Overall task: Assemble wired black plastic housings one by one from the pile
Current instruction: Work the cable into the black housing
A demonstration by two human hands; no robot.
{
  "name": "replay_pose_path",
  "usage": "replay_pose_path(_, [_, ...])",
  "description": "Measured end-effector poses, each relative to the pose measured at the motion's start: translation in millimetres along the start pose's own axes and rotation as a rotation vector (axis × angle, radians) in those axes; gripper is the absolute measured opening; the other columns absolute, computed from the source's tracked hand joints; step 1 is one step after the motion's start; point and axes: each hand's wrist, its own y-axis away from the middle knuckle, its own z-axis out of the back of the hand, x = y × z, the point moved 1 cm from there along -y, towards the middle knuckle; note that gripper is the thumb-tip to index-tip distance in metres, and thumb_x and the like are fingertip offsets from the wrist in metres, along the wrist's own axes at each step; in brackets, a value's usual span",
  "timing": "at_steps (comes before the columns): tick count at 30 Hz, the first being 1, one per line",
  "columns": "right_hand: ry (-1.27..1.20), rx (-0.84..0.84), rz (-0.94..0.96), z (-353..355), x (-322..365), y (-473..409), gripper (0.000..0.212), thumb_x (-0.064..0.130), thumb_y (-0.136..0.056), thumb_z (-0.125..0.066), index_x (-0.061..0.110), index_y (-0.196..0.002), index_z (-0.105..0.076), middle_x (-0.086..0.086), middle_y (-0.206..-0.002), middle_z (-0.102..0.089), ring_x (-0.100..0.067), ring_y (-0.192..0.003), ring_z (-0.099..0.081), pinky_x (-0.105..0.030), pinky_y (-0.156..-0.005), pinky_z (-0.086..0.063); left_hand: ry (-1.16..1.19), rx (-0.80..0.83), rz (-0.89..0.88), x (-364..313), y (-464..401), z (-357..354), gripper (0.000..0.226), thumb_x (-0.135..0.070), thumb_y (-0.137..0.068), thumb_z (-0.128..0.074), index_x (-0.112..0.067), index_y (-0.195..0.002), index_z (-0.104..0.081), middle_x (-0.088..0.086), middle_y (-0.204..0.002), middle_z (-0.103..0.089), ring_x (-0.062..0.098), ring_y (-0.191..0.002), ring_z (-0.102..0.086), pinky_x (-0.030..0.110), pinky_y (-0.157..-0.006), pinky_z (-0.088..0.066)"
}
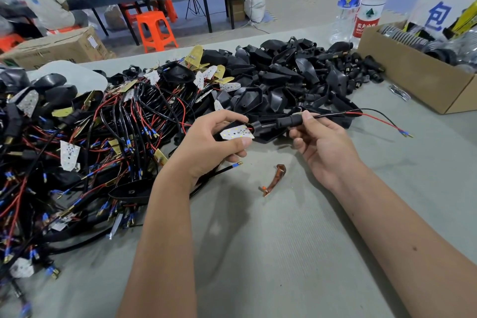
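Holding LED board pinched in left hand fingers | right hand fingers pinching wired black housing stem | above desk

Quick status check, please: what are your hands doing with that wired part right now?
Left hand pinches white LED board. Right hand grips black housing by its stem. Wire pile left, nothing blocking.

Bright, even indoor light; soft shadows under the forearms; wide-angle bending at edges
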Motion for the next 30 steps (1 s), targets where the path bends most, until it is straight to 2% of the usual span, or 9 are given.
replay_pose_path(3, [0.013,0.026,0.003,-2.0,0.5,2.8,0.013,0.011,-0.102,-0.061,0.004,-0.095,-0.07,-0.009,-0.082,-0.072,-0.013,-0.066,-0.067,-0.018,-0.054,-0.052,0.033,0.015,0.011,1.1,-2.0,-1.4,0.033,0.004,-0.093,-0.067,-0.015,-0.12,-0.07,0.011,-0.097,-0.073,0.019,-0.074,-0.073,0.024,-0.065,-0.056])
replay_pose_path(6, [0.033,0.057,0.002,-4.4,0.2,4.7,0.015,0.008,-0.102,-0.058,0.002,-0.103,-0.071,-0.008,-0.086,-0.073,-0.012,-0.068,-0.068,-0.017,-0.056,-0.052,0.073,0.011,0.018,1.2,-5.1,-5.8,0.032,0.005,-0.096,-0.061,-0.015,-0.119,-0.071,-0.002,-0.089,-0.072,0.021,-0.076,-0.074,0.025,-0.067,-0.057])
replay_pose_path(8, [0.028,0.054,-0.007,-4.8,0.7,4.7,0.016,0.007,-0.102,-0.058,0.0,-0.106,-0.071,-0.008,-0.086,-0.073,-0.012,-0.068,-0.068,-0.017,-0.056,-0.052,0.086,-0.013,0.013,0.6,-6.8,-8.7,0.031,0.006,-0.098,-0.056,-0.013,-0.117,-0.072,0.001,-0.088,-0.071,0.02,-0.072,-0.073,0.023,-0.065,-0.056])
replay_pose_path(10, [0.011,0.044,-0.017,-4.5,1.3,4.8,0.014,0.007,-0.101,-0.06,0.001,-0.104,-0.071,-0.007,-0.083,-0.073,-0.011,-0.067,-0.069,-0.016,-0.055,-0.052,0.084,-0.032,0.0,-0.4,-7.0,-9.4,0.031,0.007,-0.098,-0.054,-0.012,-0.114,-0.073,0.008,-0.086,-0.069,0.016,-0.064,-0.07,0.02,-0.06,-0.054])
replay_pose_path(15, [-0.017,0.009,-0.012,-4.4,1.1,4.6,0.006,0.006,-0.098,-0.063,0.005,-0.096,-0.069,-0.004,-0.076,-0.073,-0.011,-0.062,-0.07,-0.014,-0.05,-0.05,0.131,-0.032,0.002,-0.2,-6.8,-6.8,0.026,0.006,-0.097,-0.058,-0.008,-0.112,-0.074,0.0,-0.075,-0.069,0.016,-0.059,-0.067,0.019,-0.054,-0.05])
replay_pose_path(19, [-0.032,-0.003,-0.015,-3.7,1.4,4.0,0.007,0.008,-0.098,-0.065,0.004,-0.093,-0.067,-0.007,-0.074,-0.074,-0.011,-0.06,-0.069,-0.014,-0.049,-0.05,0.214,-0.029,0.021,-1.6,-7.0,-6.8,0.017,-0.005,-0.101,-0.059,-0.003,-0.111,-0.072,0.01,-0.086,-0.065,0.02,-0.063,-0.065,0.022,-0.055,-0.051])
replay_pose_path(23, [-0.012,0.009,-0.009,-3.9,1.7,3.6,0.015,0.015,-0.099,-0.066,0.001,-0.094,-0.068,-0.012,-0.079,-0.076,-0.009,-0.057,-0.066,-0.015,-0.048,-0.05,0.275,-0.034,0.051,-0.8,-7.8,-8.2,0.022,-0.011,-0.103,-0.057,0.003,-0.115,-0.068,0.018,-0.09,-0.065,0.023,-0.064,-0.064,0.024,-0.055,-0.051])
replay_pose_path(27, [-0.004,0.041,0.013,-4.5,2.6,5.0,0.017,0.02,-0.099,-0.067,0.006,-0.09,-0.067,-0.012,-0.079,-0.074,-0.012,-0.057,-0.065,-0.017,-0.046,-0.049,0.247,-0.014,0.053,-0.1,-8.7,-9.0,0.026,-0.007,-0.103,-0.051,-0.006,-0.115,-0.074,0.015,-0.086,-0.071,0.025,-0.067,-0.066,0.024,-0.058,-0.052])
replay_pose_path(30, [-0.06,0.069,0.027,-6.7,4.2,7.9,0.021,0.019,-0.098,-0.068,0.016,-0.079,-0.062,-0.01,-0.082,-0.074,-0.014,-0.061,-0.07,-0.017,-0.045,-0.049,0.204,-0.01,0.042,-0.3,-8.1,-8.7,0.029,-0.007,-0.103,-0.051,-0.015,-0.111,-0.078,0.013,-0.085,-0.073,0.024,-0.07,-0.069,0.024,-0.061,-0.055])
